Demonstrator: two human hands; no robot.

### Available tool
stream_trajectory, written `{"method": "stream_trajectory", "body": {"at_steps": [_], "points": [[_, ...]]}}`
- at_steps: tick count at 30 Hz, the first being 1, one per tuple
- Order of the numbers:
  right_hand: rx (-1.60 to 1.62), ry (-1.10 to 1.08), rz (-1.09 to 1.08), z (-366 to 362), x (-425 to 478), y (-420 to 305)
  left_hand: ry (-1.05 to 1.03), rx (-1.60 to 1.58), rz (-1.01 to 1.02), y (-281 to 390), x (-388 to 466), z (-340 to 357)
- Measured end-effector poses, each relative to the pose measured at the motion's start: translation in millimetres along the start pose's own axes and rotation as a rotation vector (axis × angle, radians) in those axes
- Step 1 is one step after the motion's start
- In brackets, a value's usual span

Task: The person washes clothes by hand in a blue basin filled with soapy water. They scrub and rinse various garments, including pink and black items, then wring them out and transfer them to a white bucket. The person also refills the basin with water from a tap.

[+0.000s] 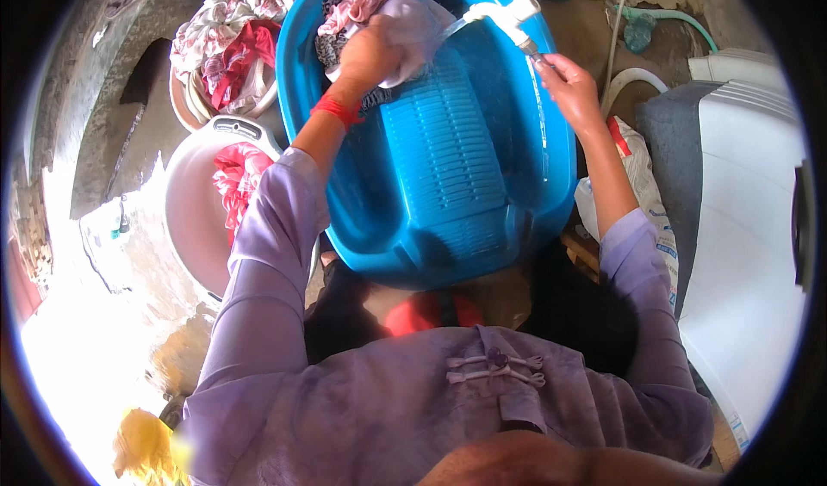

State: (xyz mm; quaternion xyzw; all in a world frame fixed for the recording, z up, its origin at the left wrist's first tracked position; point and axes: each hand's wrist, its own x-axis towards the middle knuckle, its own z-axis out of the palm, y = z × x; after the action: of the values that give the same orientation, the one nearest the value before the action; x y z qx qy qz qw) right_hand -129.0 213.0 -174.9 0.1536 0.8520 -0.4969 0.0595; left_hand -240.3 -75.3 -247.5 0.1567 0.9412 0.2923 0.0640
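A blue plastic washtub with a ribbed washboard moulded into it lies before me. My left hand rests on wet laundry at the tub's far left; whether its fingers grip the cloth is hidden. The pile holds a whitish cloth, a pink cloth and a dark patterned cloth. Water runs from a white plastic tap onto the whitish cloth. My right hand has its fingers closed around the metal-ended fitting below the tap, and water trickles down beneath it.
To the left, a round basin holds white, red and floral clothes. Nearer stands a white bucket with a red-and-pink cloth. A printed woven sack and a large white appliance stand at the right. A pale green hose runs behind.
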Motion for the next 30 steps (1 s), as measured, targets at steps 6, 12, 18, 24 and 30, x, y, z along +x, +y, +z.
{"method": "stream_trajectory", "body": {"at_steps": [6, 12, 18, 24, 30], "points": [[0.083, 0.000, -0.018, 0.5, -2.6, -15.3, -0.284, -0.090, 0.206, 69.8, -56.3, 48.1], [0.113, -0.016, -0.024, -3.9, -6.9, 1.3, -0.411, -0.654, 0.339, 82.2, -75.7, -9.6], [0.098, -0.014, -0.075, -4.5, -9.7, -9.3, 0.159, -0.124, 0.040, -40.9, -6.8, -35.2], [0.077, 0.007, -0.083, -3.9, -4.2, -9.1, 0.100, -0.032, -0.109, -65.6, -0.4, -0.3], [0.101, 0.043, -0.017, -9.5, -7.1, -15.7, 0.067, -0.381, 0.205, 22.0, -4.2, -10.6]]}}
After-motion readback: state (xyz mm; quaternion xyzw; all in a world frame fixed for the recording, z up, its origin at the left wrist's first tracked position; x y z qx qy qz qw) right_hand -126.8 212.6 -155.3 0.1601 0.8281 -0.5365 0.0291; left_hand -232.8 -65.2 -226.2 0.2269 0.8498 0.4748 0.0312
